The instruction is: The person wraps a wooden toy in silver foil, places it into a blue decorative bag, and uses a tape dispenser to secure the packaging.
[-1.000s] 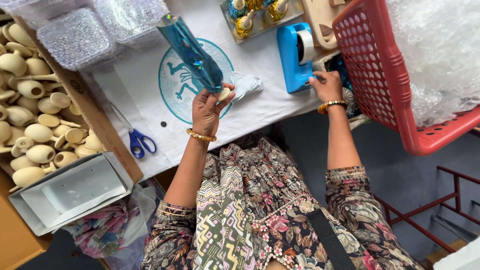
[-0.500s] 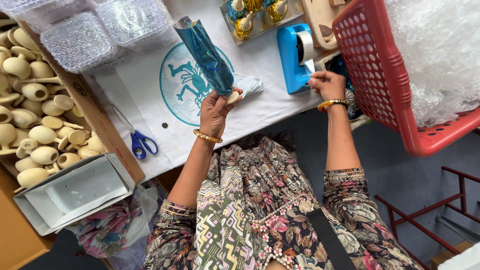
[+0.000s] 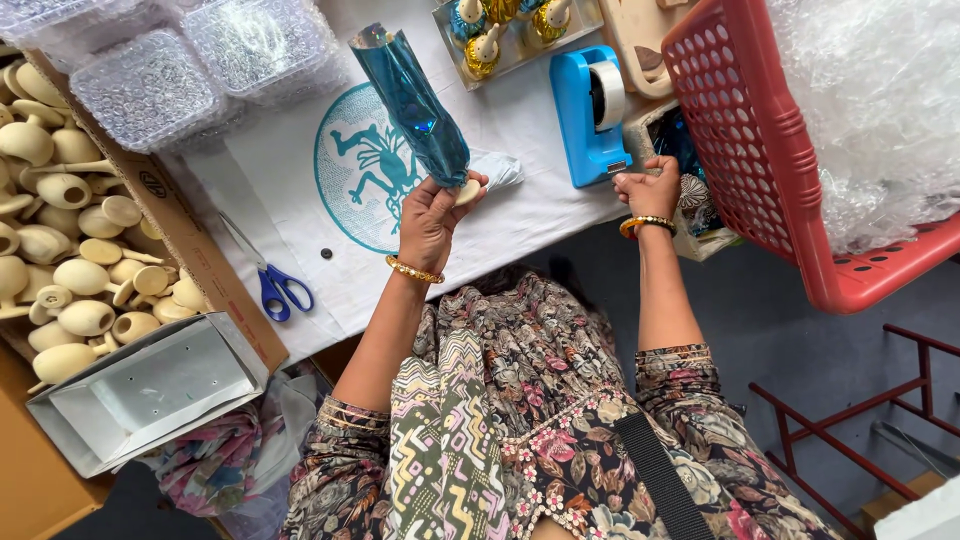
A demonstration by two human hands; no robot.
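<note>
The left hand (image 3: 432, 215) is closed round the lower end of a blue foil-wrapped piece (image 3: 412, 105), with a pale wooden base just showing at the fingers. The wrapped piece is raised above the white surface (image 3: 520, 225) and its long axis tilts up and away from the person, leaning a little to their left, over the round teal print on the cloth.

The right hand (image 3: 650, 190) is well apart from it, off to the person's right, at the front lip of the blue tape dispenser (image 3: 592, 115). Its fingers look pinched at the cutter edge, perhaps on a tape end, though that is too small to tell.

So the wrapped piece lies to the left of the dispenser, with only the left hand on it.
</note>
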